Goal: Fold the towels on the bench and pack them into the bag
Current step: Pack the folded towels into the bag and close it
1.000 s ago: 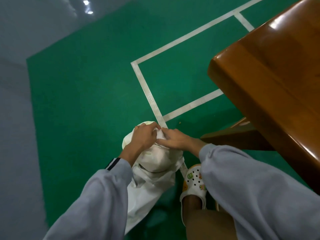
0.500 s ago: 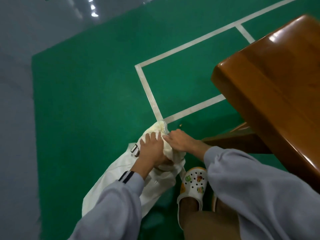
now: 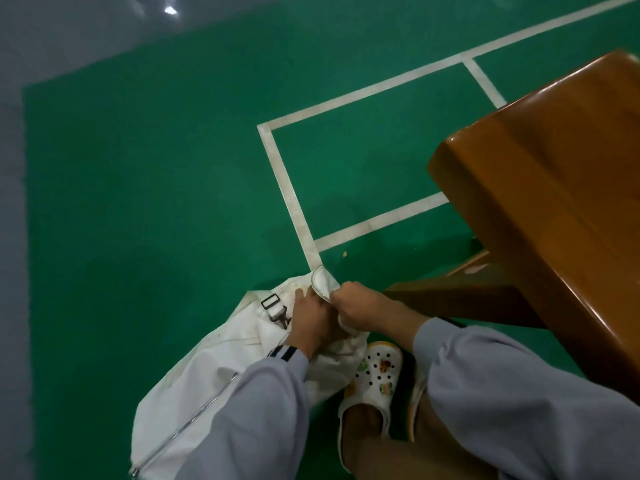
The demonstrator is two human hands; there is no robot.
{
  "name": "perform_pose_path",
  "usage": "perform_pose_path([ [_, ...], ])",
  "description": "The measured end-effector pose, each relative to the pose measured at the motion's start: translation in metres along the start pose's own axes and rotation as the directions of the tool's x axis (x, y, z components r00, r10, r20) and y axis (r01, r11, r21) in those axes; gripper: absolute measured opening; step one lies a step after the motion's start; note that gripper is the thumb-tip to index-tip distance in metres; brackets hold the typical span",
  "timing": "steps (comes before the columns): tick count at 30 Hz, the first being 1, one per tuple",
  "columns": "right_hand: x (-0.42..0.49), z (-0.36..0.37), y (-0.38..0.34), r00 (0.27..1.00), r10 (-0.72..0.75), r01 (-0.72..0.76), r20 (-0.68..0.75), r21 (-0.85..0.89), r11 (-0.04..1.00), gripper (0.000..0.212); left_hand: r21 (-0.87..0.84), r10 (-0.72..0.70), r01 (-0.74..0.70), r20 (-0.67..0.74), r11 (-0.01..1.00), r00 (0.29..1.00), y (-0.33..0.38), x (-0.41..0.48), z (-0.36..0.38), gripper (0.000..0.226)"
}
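A person's left hand (image 3: 311, 320) and right hand (image 3: 360, 310), knuckles almost touching, both clutch the top of a limp white fabric bag (image 3: 207, 375), which sags below and left of the left hand. A black metal buckle (image 3: 270, 301) sits just beside that hand. The glossy brown wooden bench (image 3: 554, 202) stands right of the right hand.

Green floor (image 3: 138, 202), white lines (image 3: 280, 174), grey surround (image 3: 69, 29).

White bag (image 3: 214, 382); green floor (image 3: 138, 209), white lines (image 3: 288, 192); brown bench (image 3: 554, 209).
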State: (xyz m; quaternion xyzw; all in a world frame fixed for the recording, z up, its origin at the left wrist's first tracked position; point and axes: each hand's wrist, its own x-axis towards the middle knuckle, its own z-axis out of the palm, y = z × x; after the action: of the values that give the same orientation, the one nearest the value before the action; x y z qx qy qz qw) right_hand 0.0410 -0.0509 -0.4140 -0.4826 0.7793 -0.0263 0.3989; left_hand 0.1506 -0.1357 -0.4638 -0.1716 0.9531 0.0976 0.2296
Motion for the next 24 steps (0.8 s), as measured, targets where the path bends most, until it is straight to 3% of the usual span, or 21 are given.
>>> perform_pose_path([
  [5, 0.001, 0.004, 0.005, 0.998, -0.064, 0.066, 0.017, -0.112, 0.992, 0.023, -0.083, -0.065, 0.079, 0.153, 0.993, 0.986, -0.006, 0.020, -0.009, 0.081],
  [11, -0.001, -0.002, -0.007, 0.999, -0.017, 0.013, -0.044, -0.091, 0.996, 0.025, -0.178, -0.066, 0.098, 0.176, 0.979, 0.982, -0.010, 0.012, -0.014, 0.082],
  [13, -0.003, -0.005, -0.015, 1.000, -0.023, 0.021, -0.016, -0.110, 0.994, 0.024, -0.335, -0.120, 0.201, 0.246, 0.921, 0.962, -0.015, 0.010, -0.024, 0.087],
  [16, -0.006, -0.011, -0.020, 0.998, -0.055, 0.051, -0.027, -0.151, 0.987, 0.025, -0.687, -0.178, 0.337, 0.295, 0.644, 0.939, -0.028, 0.007, -0.044, 0.072],
  [17, -0.007, -0.012, -0.021, 0.998, -0.062, 0.057, -0.023, -0.170, 0.984, 0.026, -0.802, -0.184, 0.373, 0.324, 0.467, 0.928, -0.031, 0.006, -0.047, 0.053],
  [18, -0.008, -0.012, -0.024, 0.998, -0.066, 0.062, -0.011, -0.192, 0.979, 0.027, -0.878, -0.205, 0.421, 0.380, 0.227, 0.902, -0.031, 0.004, -0.050, 0.030],
  [19, -0.009, -0.012, -0.028, 0.998, -0.064, 0.062, -0.003, -0.220, 0.974, 0.028, -0.889, -0.243, 0.457, 0.439, 0.023, 0.865, -0.030, 0.003, -0.054, 0.017],
  [20, -0.010, -0.009, -0.032, 0.998, -0.063, 0.062, 0.002, -0.237, 0.970, 0.028, -0.887, -0.300, 0.454, 0.456, -0.081, 0.838, -0.028, 0.007, -0.055, 0.033],
  [21, -0.010, -0.006, -0.035, 0.998, -0.067, 0.067, 0.008, -0.234, 0.970, 0.027, -0.894, -0.325, 0.442, 0.442, -0.078, 0.836, -0.024, 0.010, -0.056, 0.052],
  [22, -0.011, -0.007, -0.038, 0.997, -0.077, 0.076, 0.001, -0.210, 0.975, 0.027, -0.898, -0.379, 0.439, 0.394, 0.038, 0.837, -0.021, 0.014, -0.053, 0.062],
  [24, -0.012, -0.012, -0.035, 0.998, -0.064, 0.061, -0.023, -0.117, 0.991, 0.028, -0.815, -0.487, 0.429, 0.214, 0.388, 0.847, -0.016, 0.021, -0.040, 0.050],
])
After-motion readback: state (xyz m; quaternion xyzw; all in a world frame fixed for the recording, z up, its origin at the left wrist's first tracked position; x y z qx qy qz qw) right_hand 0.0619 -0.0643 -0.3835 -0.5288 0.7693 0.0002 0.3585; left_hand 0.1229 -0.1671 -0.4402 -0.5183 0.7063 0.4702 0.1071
